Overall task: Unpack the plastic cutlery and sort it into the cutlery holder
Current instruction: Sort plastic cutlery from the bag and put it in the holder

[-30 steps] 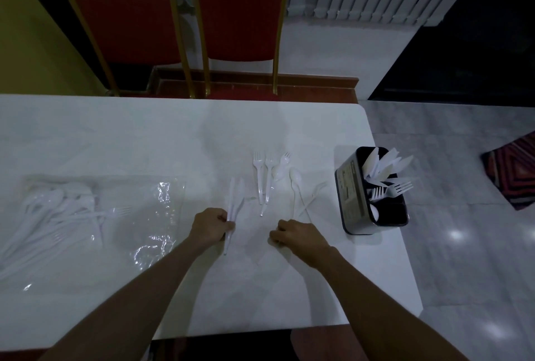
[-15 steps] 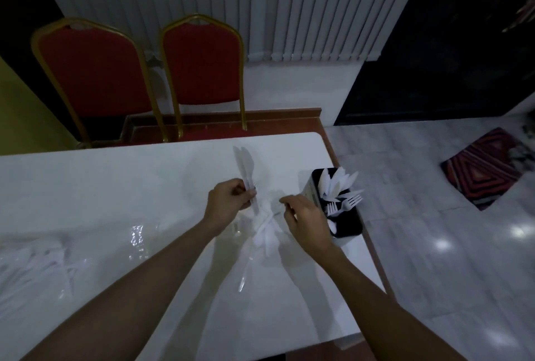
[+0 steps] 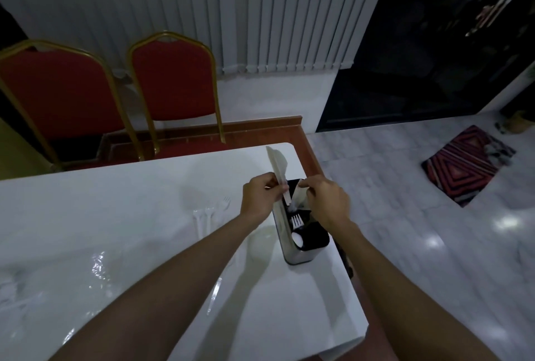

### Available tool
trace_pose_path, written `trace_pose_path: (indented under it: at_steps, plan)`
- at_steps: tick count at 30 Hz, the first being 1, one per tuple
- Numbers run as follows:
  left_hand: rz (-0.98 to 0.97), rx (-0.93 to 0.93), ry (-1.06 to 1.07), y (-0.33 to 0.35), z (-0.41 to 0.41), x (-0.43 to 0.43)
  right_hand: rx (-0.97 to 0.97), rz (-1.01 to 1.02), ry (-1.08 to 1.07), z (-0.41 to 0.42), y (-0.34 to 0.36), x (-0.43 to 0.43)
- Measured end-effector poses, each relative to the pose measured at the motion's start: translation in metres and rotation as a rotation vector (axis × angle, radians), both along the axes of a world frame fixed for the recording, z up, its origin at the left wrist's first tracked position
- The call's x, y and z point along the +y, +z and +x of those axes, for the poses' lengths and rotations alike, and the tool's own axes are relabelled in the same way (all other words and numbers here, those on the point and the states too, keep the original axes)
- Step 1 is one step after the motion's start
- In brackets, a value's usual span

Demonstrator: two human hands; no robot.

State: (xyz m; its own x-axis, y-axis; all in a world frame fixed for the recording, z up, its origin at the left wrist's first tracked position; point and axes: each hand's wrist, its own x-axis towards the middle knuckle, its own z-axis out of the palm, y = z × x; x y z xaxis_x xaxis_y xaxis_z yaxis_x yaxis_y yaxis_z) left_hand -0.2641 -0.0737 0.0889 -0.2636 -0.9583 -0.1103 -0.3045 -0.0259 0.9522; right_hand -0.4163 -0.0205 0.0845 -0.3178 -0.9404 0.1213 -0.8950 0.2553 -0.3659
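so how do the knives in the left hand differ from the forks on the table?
The knives are held upright by the left hand above the holder; the forks lie flat on the table, untouched. The knives end in plain blades, the forks in tines. Both are white plastic.

The room is dim. A white desk (image 3: pixel 115 201) stands on a shiny grey floor (image 3: pixel 405 201) with small bright spots of light on it. Behind the desk are two red chairs (image 3: pixel 170 82) with gold frames, side by side. Long white blinds (image 3: pixel 289 13) hang on the back wall. To the right is a dark doorway (image 3: pixel 419 56). A red striped mat (image 3: pixel 466 163) lies on the floor near it
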Motion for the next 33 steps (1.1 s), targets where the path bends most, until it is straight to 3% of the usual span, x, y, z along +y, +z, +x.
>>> trace_pose_path:
  at_steps: [8, 17, 22, 26, 30, 33]
  plan:
    - [-0.123, -0.26, -0.158, -0.03, -0.016, 0.004, -0.033, -0.056, 0.057, -0.009, -0.005, -0.002]
    - [-0.222, -0.27, -0.195, -0.038, -0.004, 0.009, -0.089, -0.16, 0.101, -0.003, -0.011, 0.004]
    - [-0.178, -0.283, -0.095, -0.052, 0.025, 0.013, -0.105, -0.207, 0.103, 0.01, -0.01, 0.0]
    - [-0.085, -0.35, 0.125, -0.075, 0.073, 0.01, -0.146, -0.336, 0.165, 0.035, -0.008, -0.006]
    - [0.116, -0.458, 0.399, -0.102, 0.121, 0.006, -0.153, -0.331, 0.281, 0.07, -0.019, -0.017]
    - [0.302, -0.508, 0.473, -0.115, 0.139, 0.001, -0.141, -0.233, 0.34, 0.091, -0.032, -0.02]
